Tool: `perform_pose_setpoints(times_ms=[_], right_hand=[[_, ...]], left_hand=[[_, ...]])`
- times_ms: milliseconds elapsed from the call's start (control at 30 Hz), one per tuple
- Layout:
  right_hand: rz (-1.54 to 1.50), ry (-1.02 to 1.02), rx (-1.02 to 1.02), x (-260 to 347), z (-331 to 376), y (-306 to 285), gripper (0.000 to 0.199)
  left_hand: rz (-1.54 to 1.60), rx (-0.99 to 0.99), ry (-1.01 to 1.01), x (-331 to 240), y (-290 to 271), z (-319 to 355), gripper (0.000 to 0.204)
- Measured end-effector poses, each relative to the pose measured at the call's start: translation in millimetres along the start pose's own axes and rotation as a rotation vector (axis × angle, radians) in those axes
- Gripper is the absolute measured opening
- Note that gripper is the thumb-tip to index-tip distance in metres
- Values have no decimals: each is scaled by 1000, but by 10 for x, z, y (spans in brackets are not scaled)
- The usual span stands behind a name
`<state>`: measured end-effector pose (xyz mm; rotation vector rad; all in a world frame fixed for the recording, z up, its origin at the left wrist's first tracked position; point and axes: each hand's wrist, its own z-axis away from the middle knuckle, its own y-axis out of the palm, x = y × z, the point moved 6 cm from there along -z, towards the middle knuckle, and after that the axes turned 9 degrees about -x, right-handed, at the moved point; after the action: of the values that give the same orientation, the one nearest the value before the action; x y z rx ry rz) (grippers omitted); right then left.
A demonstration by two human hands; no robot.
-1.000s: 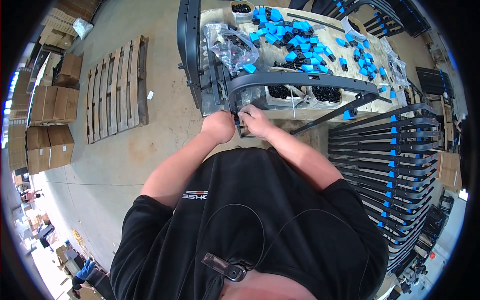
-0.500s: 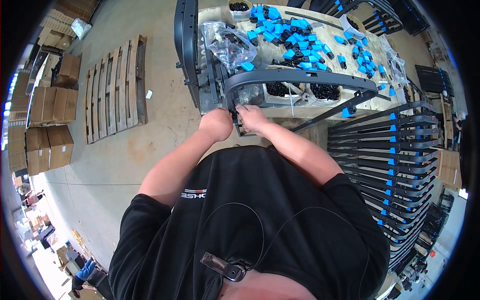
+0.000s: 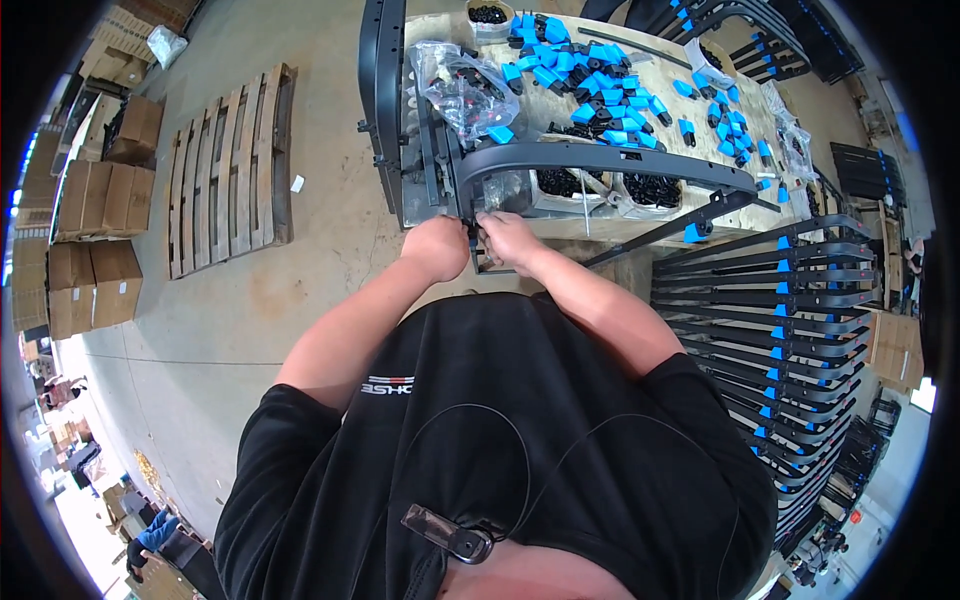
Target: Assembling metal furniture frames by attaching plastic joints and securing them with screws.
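A long curved dark grey bar (image 3: 600, 160) lies across the front of a wooden workbench (image 3: 440, 30). Both my hands meet at its left end, by the bench's front edge. My left hand (image 3: 438, 246) is closed around that end, and my right hand (image 3: 508, 238) pinches a small dark part against it. What sits between the fingers is too small to make out. Several blue and black plastic caps (image 3: 600, 95) are strewn over the bench top behind the bar.
A clear bag of black parts (image 3: 462, 90) lies on the bench's left side, by upright dark frames (image 3: 385, 100). Stacked bars with blue caps (image 3: 790, 330) fill the right. A wooden pallet (image 3: 228, 170) and cardboard boxes (image 3: 95, 230) stand on the concrete floor at left.
Both hands stay at the bar's left end with only slight finger motion. The view has shifted a little.
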<state>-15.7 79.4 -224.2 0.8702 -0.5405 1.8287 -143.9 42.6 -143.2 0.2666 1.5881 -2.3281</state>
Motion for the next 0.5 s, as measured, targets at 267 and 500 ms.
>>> perform_pose_setpoints(times_ms=[267,500], right_hand=[[209,-369,-128,-6,-207,-44,43],[-31,-106,-112,-38,-74,-17,34]], left_hand=[[-8,-1,20,12,18,-45,38],[0,-3,17,6,-8,-17,38]])
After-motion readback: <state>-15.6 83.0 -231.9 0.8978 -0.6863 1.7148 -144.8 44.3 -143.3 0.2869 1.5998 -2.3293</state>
